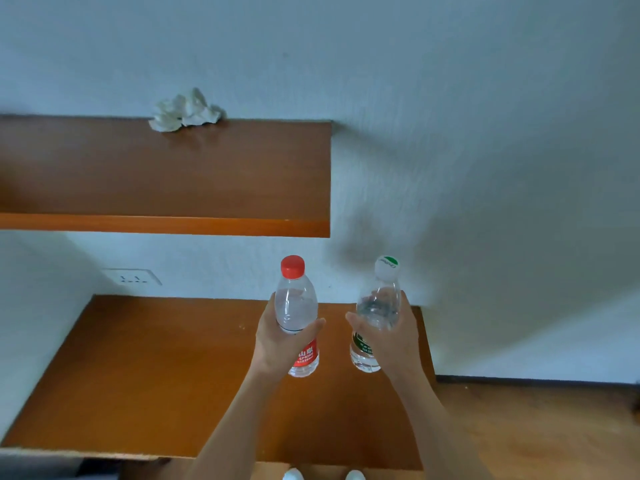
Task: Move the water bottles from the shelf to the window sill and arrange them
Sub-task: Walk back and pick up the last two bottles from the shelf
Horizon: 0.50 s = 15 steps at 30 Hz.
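A: Each hand has a bottle. The left hand (277, 341) wraps the red-capped bottle (297, 317) at its waist, thumb across the front, the other fingers hidden behind. The right hand (388, 337) holds the green-labelled bottle (375, 317) the same way, fingers curled round the far side

B: Where are they relative to the shelf (166, 171)?

A: Off it, upright in the air above the lower wooden surface (138, 375). The window sill isn't in view

B: So the carry is the step. Advice?

A: I'd keep both upright and apart so they don't knock, and grip on the ribbed middle, since the thin clear plastic likely flexes

B: Anything else up there?

A: Only a crumpled white tissue (187, 110) on the glossy orange-brown board, against a matte textured wall (485, 133)
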Available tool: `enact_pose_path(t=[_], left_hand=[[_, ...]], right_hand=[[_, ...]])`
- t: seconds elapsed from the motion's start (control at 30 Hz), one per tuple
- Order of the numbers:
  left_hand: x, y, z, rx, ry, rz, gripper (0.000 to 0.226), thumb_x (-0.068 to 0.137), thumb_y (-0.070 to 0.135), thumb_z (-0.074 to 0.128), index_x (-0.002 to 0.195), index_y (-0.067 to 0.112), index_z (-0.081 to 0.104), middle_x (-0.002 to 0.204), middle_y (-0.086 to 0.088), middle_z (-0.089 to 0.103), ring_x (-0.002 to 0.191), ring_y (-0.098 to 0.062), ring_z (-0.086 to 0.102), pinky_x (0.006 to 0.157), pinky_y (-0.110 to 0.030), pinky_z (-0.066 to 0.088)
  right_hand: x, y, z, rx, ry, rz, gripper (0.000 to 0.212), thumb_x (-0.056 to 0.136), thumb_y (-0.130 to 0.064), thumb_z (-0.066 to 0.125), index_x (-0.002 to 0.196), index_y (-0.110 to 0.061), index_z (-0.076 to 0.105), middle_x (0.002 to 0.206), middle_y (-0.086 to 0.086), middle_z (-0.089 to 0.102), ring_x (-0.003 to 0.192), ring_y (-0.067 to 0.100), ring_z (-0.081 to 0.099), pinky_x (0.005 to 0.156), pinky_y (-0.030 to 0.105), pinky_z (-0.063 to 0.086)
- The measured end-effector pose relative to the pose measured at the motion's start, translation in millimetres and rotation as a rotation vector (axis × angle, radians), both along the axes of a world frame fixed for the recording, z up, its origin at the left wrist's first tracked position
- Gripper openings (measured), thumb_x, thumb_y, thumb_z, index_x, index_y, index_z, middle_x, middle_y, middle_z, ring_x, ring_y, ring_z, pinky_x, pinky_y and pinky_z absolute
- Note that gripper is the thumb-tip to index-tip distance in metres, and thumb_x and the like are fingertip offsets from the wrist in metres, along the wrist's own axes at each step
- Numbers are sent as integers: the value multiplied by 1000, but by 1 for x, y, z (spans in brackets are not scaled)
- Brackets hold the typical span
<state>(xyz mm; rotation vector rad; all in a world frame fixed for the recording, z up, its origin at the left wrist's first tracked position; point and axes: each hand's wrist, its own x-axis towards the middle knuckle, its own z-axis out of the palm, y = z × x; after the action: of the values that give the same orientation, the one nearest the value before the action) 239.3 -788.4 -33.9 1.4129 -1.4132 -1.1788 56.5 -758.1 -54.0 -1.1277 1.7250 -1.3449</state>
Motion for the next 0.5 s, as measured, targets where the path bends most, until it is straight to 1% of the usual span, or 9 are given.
enact_pose_path(t=[0.07, 0.1, 0.13, 0.2, 0.23, 0.3, 0.33, 0.4, 0.5], left_hand=[[17, 4, 0, -12, 21, 44, 59, 72, 29, 86, 115, 41, 48, 107, 13, 61, 98, -14, 63, 70, -11, 48], [25, 7, 1, -21, 33, 73, 60, 70, 32, 87, 115, 42, 48, 108, 12, 61, 99, -15, 63, 67, -10, 49], [34, 10, 1, -36, 38, 101, 60, 67, 36, 86, 114, 42, 48, 108, 12, 62, 99, -15, 64, 63, -9, 50], [49, 19, 3, -63, 33, 155, 61, 63, 41, 81, 116, 40, 49, 107, 10, 62, 99, -16, 64, 63, -8, 51], [57, 24, 4, -73, 26, 185, 63, 63, 42, 81, 118, 38, 49, 108, 10, 63, 99, -16, 65, 65, -8, 52], [72, 38, 5, -88, 15, 257, 65, 64, 44, 80, 121, 37, 48, 108, 9, 63, 101, -15, 65, 67, -10, 52], [79, 45, 5, -95, 10, 299, 65, 65, 44, 81, 121, 38, 48, 108, 9, 63, 102, -11, 64, 68, -10, 52], [92, 61, 8, -110, 1, 403, 64, 65, 43, 81, 120, 39, 48, 107, 10, 63, 104, -3, 61, 68, -9, 51], [108, 91, 11, -113, -20, 574, 64, 65, 42, 81, 120, 39, 48, 106, 9, 62, 103, -6, 62, 68, -10, 52]], right_hand=[[11, -1, 0, 21, 1, 36, 68, 68, -48, 86, 124, -27, 54, 114, -10, 65, 104, 10, 64, 83, 14, 48], [17, -3, 2, 31, 4, 51, 64, 70, -42, 86, 124, -29, 52, 113, -14, 63, 102, 7, 63, 81, 10, 45], [23, -4, 4, 36, 8, 70, 63, 72, -38, 86, 122, -34, 49, 111, -19, 59, 100, 5, 61, 79, 9, 42], [36, -9, 9, 24, 6, 130, 60, 73, -32, 87, 115, -42, 45, 106, -25, 54, 98, 3, 59, 77, 8, 40], [44, -11, 11, 12, 0, 170, 58, 72, -33, 88, 112, -42, 46, 106, -25, 54, 98, 3, 59, 76, 8, 40], [60, -13, 13, -6, -8, 266, 61, 67, -43, 86, 113, -42, 47, 107, -23, 57, 100, 5, 61, 76, 9, 42], [68, -15, 14, -8, -8, 319, 63, 65, -47, 84, 115, -42, 47, 108, -22, 58, 101, 5, 62, 76, 10, 43], [84, -17, 16, -10, 6, 450, 63, 66, -46, 86, 117, -42, 48, 110, -21, 60, 102, 3, 63, 76, 9, 44], [110, -14, 19, -29, 26, 640, 63, 64, -53, 82, 117, -47, 47, 110, -24, 60, 102, -7, 61, 71, 6, 48]])
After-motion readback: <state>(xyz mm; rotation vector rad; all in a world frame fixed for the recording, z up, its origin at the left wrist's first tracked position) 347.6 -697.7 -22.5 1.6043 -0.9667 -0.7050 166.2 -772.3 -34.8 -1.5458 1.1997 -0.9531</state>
